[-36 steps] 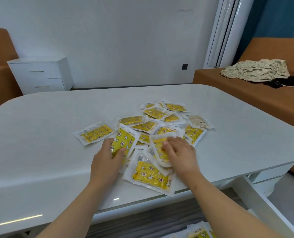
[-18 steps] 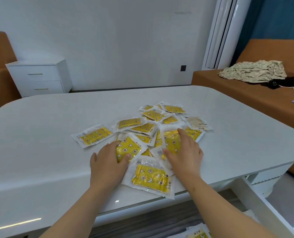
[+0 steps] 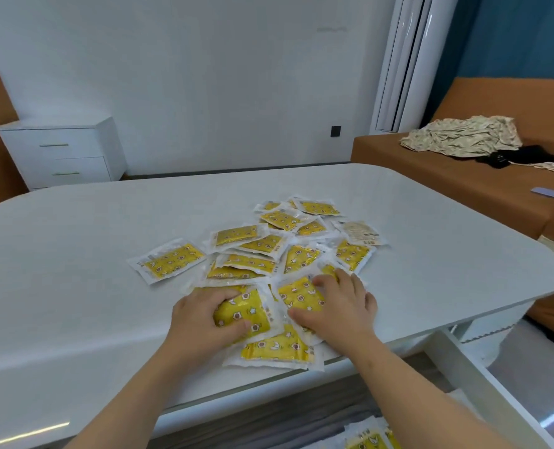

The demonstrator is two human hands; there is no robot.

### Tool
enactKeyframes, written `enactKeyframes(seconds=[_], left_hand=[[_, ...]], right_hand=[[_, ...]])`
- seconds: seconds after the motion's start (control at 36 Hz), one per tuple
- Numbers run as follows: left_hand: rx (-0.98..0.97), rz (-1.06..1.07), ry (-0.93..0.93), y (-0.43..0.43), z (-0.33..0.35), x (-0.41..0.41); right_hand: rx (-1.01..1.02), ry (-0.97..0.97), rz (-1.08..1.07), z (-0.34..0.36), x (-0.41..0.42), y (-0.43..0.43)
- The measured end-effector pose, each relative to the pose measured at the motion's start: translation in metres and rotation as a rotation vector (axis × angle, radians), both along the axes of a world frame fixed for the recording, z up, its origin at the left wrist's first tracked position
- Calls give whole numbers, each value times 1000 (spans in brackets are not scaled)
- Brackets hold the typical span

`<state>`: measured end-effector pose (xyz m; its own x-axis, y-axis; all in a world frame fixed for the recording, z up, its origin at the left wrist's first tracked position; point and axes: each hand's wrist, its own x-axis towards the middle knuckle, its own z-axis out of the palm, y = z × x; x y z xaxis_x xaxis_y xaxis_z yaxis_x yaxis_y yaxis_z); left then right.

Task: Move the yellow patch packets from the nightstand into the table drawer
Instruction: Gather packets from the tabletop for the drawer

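Observation:
Several yellow patch packets [image 3: 269,247] lie in a loose pile on the white table [image 3: 74,254]. My left hand [image 3: 201,322] curls around one packet [image 3: 249,311] at the pile's near edge, thumb and fingers gripping it. My right hand [image 3: 340,306] presses flat on a neighbouring packet [image 3: 298,293], fingers spread over it. Another packet [image 3: 277,350] lies under both, at the table's front edge. One packet [image 3: 170,260] sits apart to the left. Below the table edge, more packets [image 3: 371,440] show in the open drawer.
A white nightstand [image 3: 58,150] with two drawers stands at the back left wall. An orange sofa [image 3: 463,186] with crumpled cloth [image 3: 463,137] is at the right. A white table leg [image 3: 470,377] runs down at the lower right.
Both hands have pulled back toward the near table edge, dragging packets with them. My left hand has closed around one packet; my right hand has slid from the pile's middle onto a nearer packet.

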<state>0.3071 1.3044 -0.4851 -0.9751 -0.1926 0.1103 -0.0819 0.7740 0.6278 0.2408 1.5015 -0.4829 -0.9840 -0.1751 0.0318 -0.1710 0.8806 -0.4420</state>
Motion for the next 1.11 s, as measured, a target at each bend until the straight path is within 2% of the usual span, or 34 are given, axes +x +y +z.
enactKeyframes(seconds=[0.08,0.17,0.31,0.42,0.47,0.53,0.58,0.61,0.67,0.69,0.75,0.81,0.89,1.0,1.11], left_hand=[[-176,-41,-43,3,1,-1],[-273,-101,-118,6,1,-3],[-199,-119,-186,7,2,-3],[-187,84,-63,15,-1,3],[-254,164,-1,20,-2,6],[-232,225,17,20,1,8],[-62,256,21,19,2,11],[48,262,17,17,2,12],[212,236,-12,19,5,15],[247,209,-36,21,7,16],[142,96,-81,29,15,13],[-97,-61,-145,40,25,7],[-309,-181,-276,46,27,-5],[-366,-238,-383,47,30,-11],[-508,-235,-409,56,37,-11]], right_hand=[[59,-24,8,-3,-6,-1],[41,29,-42,-1,-7,0],[22,107,-114,0,-2,-3],[-27,172,-151,-3,-1,-1],[-198,173,-214,-4,-1,2],[-502,129,-273,0,1,7],[-731,81,-303,5,4,12],[-753,71,-303,6,5,14],[-663,53,-259,5,5,15],[-530,46,-230,4,3,14],[-226,44,-179,0,-2,11],[-90,54,-142,-1,-5,7],[-45,16,-129,-1,-8,4],[-26,-41,-145,-2,-14,1],[-12,-25,-165,-2,-16,2]])
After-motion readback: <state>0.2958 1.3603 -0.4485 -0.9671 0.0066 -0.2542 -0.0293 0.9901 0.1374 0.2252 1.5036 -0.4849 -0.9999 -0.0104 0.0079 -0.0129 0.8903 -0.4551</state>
